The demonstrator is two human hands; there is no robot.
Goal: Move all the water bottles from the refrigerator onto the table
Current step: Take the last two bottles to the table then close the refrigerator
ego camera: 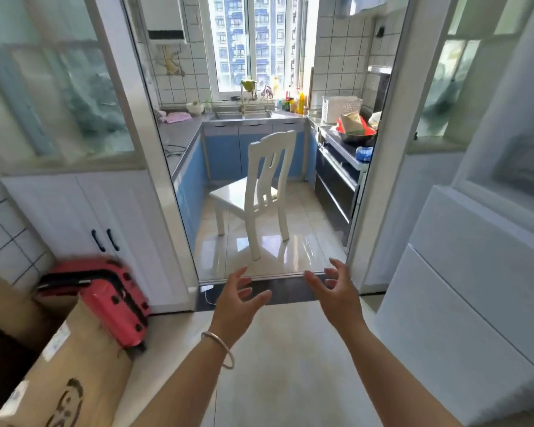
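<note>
Nothing looks done yet: the left hand and right hand hang empty, fingers spread, facing a kitchen doorway (white chair inside); no bottles, refrigerator or worktop identifiable.

White chair in sunlit tiled kitchen, blue cabinets

The single head camera is looking forward and down from standing height, facing a kitchen doorway at twelve o'clock. A white chair is standing beyond it, while a refrigerator is sitting close at three o'clock.
</note>
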